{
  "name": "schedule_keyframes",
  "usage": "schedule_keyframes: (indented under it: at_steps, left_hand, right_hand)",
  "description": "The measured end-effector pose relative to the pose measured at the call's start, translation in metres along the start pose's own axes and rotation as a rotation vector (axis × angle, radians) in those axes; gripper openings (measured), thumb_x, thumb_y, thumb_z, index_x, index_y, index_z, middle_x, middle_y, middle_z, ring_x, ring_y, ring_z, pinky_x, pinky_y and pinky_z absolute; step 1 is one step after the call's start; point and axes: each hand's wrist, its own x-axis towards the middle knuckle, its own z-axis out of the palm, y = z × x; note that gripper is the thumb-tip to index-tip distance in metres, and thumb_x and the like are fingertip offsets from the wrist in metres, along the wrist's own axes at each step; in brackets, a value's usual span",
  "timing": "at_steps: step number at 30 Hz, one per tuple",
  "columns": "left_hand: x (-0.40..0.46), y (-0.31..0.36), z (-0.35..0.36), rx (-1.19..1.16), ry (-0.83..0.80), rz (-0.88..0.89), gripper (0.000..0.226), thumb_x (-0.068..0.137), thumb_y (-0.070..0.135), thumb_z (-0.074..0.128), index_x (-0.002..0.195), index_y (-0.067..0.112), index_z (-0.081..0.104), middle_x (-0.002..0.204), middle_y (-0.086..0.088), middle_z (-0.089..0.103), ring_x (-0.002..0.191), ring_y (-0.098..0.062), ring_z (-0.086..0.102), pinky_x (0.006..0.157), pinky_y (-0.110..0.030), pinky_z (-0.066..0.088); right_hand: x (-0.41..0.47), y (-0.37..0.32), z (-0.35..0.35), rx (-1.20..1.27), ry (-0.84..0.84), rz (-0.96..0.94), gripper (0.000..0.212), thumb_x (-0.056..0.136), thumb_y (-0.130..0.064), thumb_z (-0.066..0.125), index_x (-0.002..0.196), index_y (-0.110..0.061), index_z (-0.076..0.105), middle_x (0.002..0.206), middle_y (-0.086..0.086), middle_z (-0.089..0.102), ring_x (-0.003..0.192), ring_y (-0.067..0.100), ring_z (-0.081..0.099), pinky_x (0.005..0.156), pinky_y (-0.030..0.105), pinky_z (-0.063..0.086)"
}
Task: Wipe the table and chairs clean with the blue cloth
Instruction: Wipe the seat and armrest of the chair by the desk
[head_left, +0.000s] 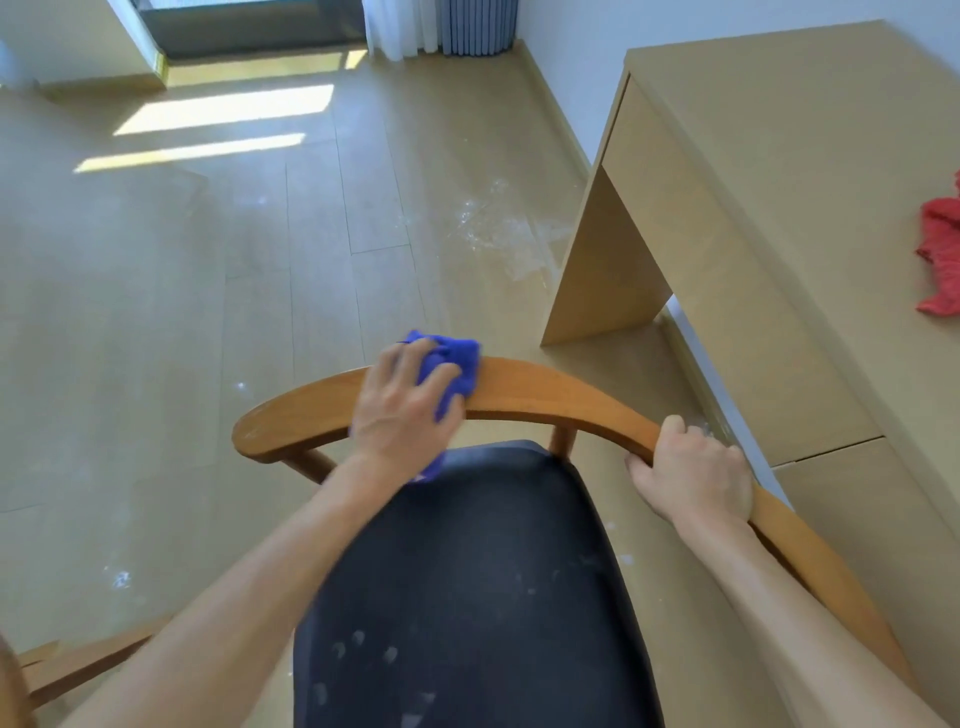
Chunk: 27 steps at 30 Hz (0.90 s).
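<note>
Under the left grip (402, 410), the blue cloth (452, 366) is being pressed, fingers spread, along the chair rail (545, 392); the right grip (696, 475) is clasping it. Likely next: the dusty seat (467, 571).

Crumpled bright blue cloth (451, 366) mostly covered by the left hand (402, 410), only bunched folds showing past the fingers. Rumpled red cloth (941, 260) cut off by the right edge. Pale wooden counter (779, 208) running out of frame at right. Dark padded chair seat (467, 597) cropped at the bottom. Right hand (693, 475) fingertips hidden under the curved wooden backrest (545, 392).
</note>
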Motion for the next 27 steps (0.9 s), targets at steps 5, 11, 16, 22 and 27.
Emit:
schedule_keyframes:
  at_steps: [5, 11, 16, 22, 27]
  left_hand:
    - [-0.062, -0.087, -0.051, 0.017, 0.041, -0.48, 0.021, 0.084, 0.017, 0.069, 0.104, 0.013, 0.065, 0.126, -0.011, 0.051, 0.115, -0.036, 0.043, 0.076, -0.048, 0.048]
    - [-0.062, -0.093, -0.049, -0.048, 0.196, -0.866, 0.02, 0.089, 0.026, 0.054, 0.104, 0.015, 0.062, 0.125, -0.011, 0.05, 0.116, -0.037, 0.045, 0.089, -0.045, 0.042]
    - [-0.009, -0.027, -0.017, 0.132, 0.104, -0.496, 0.018, 0.088, 0.025, 0.057, 0.097, 0.011, 0.061, 0.122, -0.013, 0.053, 0.107, -0.038, 0.049, 0.077, -0.048, 0.049]
    - [0.046, 0.111, 0.044, -0.08, -0.03, -0.006, 0.022, 0.086, 0.027, 0.051, 0.093, 0.011, 0.064, 0.114, -0.013, 0.06, 0.1, -0.036, 0.054, 0.084, -0.048, 0.047]
    - [0.051, 0.162, 0.061, -0.122, -0.16, 0.317, 0.033, 0.087, 0.031, 0.041, 0.086, 0.012, 0.067, 0.107, -0.012, 0.063, 0.094, -0.037, 0.055, 0.078, -0.047, 0.048]
  right_hand:
    - [0.001, -0.003, -0.001, -0.031, 0.002, 0.013, 0.046, 0.089, -0.062, 0.045, 0.088, -0.017, 0.035, 0.081, -0.001, 0.051, 0.08, 0.021, 0.063, 0.07, 0.032, 0.04]
    - [0.002, -0.005, 0.002, -0.076, 0.0, 0.025, 0.048, 0.089, -0.064, 0.044, 0.089, -0.016, 0.035, 0.091, 0.001, 0.063, 0.083, 0.021, 0.064, 0.07, 0.031, 0.039]
    - [0.002, -0.006, -0.002, -0.062, -0.015, 0.043, 0.048, 0.089, -0.063, 0.045, 0.097, -0.016, 0.046, 0.094, 0.002, 0.063, 0.086, 0.022, 0.064, 0.075, 0.032, 0.043]
    - [0.001, -0.006, -0.003, -0.056, -0.009, 0.057, 0.042, 0.091, -0.057, 0.046, 0.099, -0.016, 0.049, 0.094, 0.002, 0.065, 0.086, 0.021, 0.065, 0.075, 0.033, 0.044]
    - [0.0, -0.004, -0.001, -0.078, -0.008, 0.044, 0.029, 0.091, -0.041, 0.046, 0.101, -0.015, 0.051, 0.096, 0.004, 0.065, 0.085, 0.022, 0.065, 0.072, 0.032, 0.041]
